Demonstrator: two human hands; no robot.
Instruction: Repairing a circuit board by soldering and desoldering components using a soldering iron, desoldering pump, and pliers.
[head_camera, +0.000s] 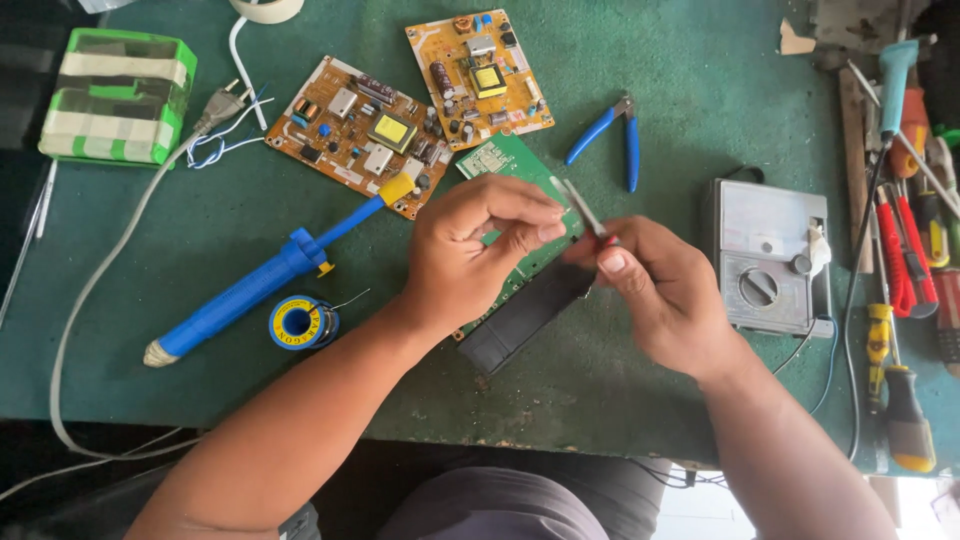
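My left hand (470, 250) hovers over a green circuit board (500, 158) with a black bar part (525, 315) at its near end; its thumb and fingers pinch together near the tip of a pair of metal tweezers (580, 205). Whether anything small sits between those fingers is hidden. My right hand (660, 290) grips the tweezers by the red-marked end, with the tips pointing up and left toward my left fingertips. Both hands are above the middle of the green mat (250, 230).
Two orange circuit boards (360, 130) (480, 70) lie at the back. A blue desoldering pump (260, 285) and a solder spool (300, 322) sit left, blue pliers (615, 140) behind, a grey multimeter (765, 255) right, screwdrivers (905, 270) far right, a green taped box (118, 95) and a power cord (110, 260) left.
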